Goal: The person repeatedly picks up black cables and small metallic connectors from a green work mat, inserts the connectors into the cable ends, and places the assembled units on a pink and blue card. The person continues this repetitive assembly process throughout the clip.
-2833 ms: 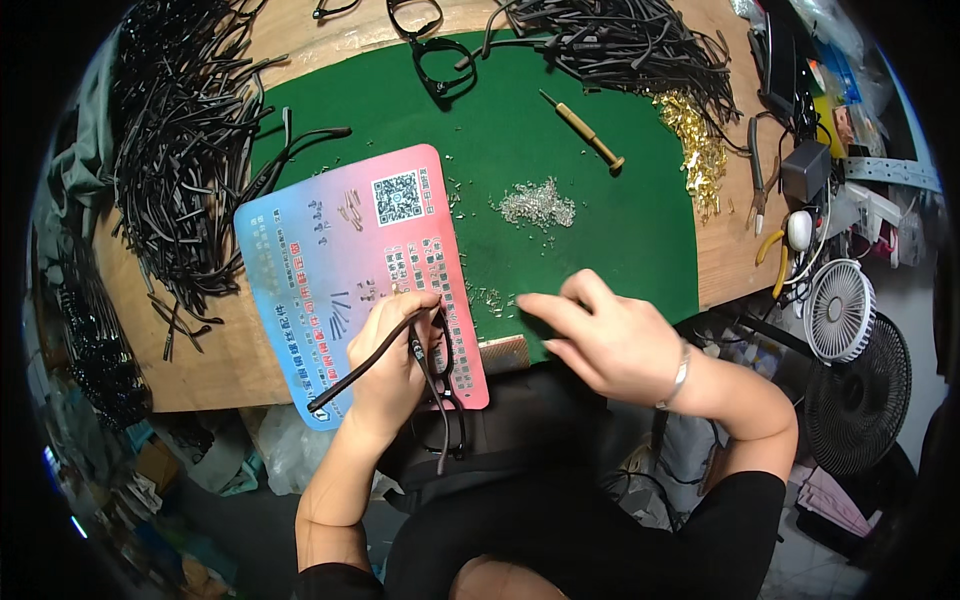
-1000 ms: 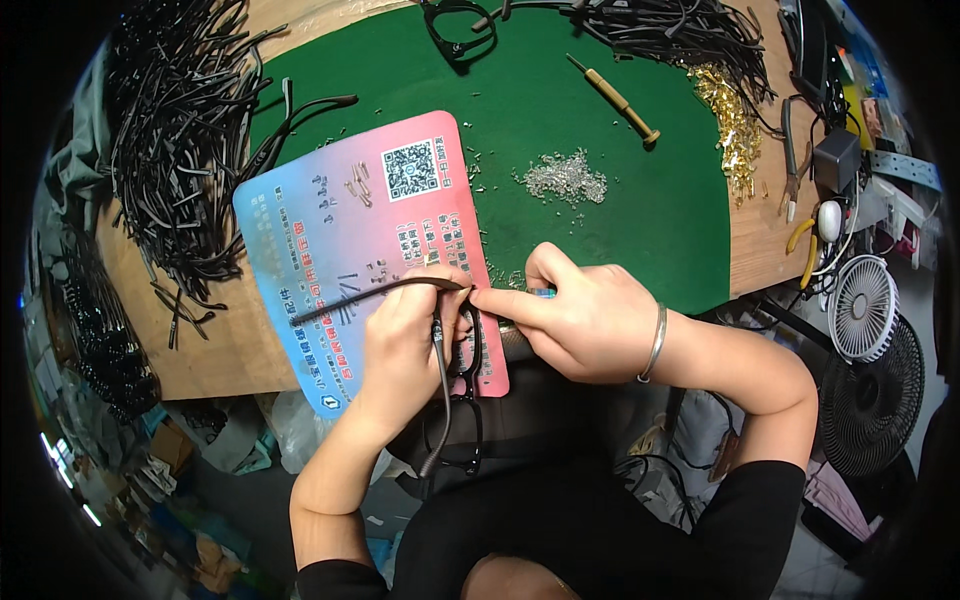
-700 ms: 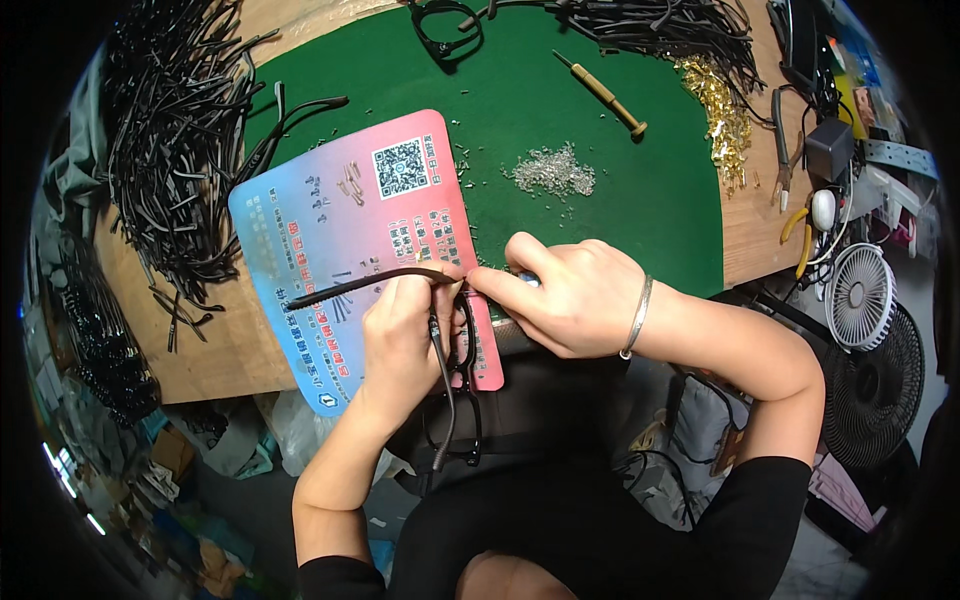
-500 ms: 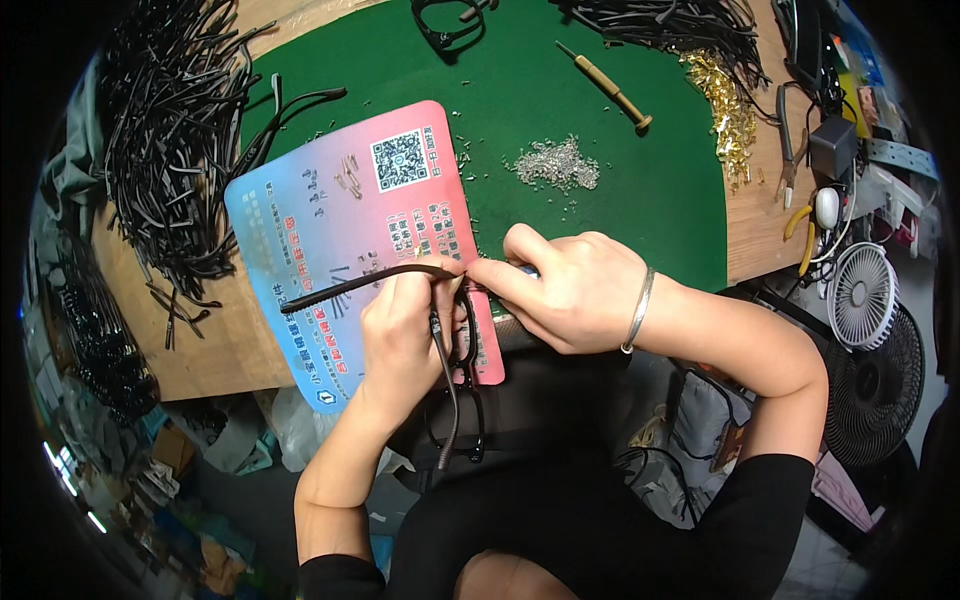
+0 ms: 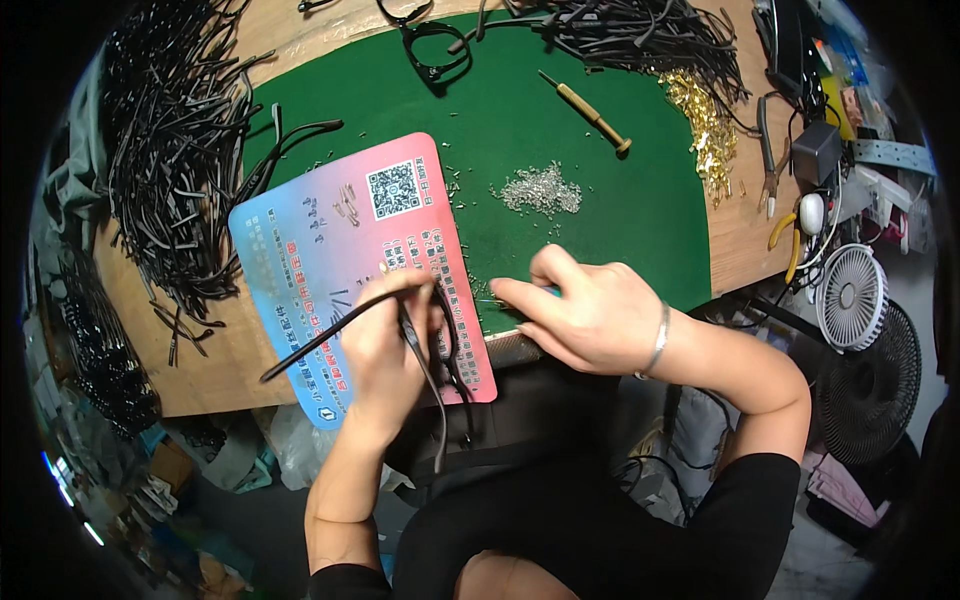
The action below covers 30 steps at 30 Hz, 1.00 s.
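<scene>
While the left hand (image 5: 385,350) grips a black eyeglass frame (image 5: 431,383), temples (image 5: 325,340) splayed, over the near edge of a pink-and-blue card (image 5: 290,240), the right hand (image 5: 600,315) holds a slim blue-handled tool (image 5: 554,290), mostly hidden, apart from the frame; small silvery screws (image 5: 540,190) lie heaped on the green mat (image 5: 650,220) beyond.

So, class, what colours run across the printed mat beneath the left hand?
The printed mat fades from blue to pink, clearest in the head view.

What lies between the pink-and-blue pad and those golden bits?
The head view shows a heap of tiny silver parts and a gold-coloured screwdriver.
</scene>
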Each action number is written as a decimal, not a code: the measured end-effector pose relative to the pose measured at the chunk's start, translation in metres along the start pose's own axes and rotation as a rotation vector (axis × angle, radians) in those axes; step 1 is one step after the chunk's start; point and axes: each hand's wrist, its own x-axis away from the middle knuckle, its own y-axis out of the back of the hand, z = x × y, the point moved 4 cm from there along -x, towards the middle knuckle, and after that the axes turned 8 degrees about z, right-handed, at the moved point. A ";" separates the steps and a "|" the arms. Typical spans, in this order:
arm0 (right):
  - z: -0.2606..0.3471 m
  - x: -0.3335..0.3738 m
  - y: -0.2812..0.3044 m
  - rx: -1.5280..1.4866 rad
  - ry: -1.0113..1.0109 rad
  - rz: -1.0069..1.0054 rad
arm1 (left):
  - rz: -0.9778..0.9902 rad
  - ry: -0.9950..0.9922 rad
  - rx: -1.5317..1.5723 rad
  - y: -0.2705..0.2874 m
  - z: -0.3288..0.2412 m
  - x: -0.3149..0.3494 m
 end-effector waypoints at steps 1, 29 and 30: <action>0.002 0.000 -0.001 0.025 0.005 0.012 | -0.062 -0.049 -0.032 0.003 -0.004 -0.009; 0.005 0.004 -0.009 0.165 -0.168 -0.058 | 0.277 -0.410 -0.193 0.016 -0.030 0.066; 0.006 0.004 -0.010 0.185 -0.155 -0.048 | 0.340 -0.476 -0.294 0.012 -0.035 0.060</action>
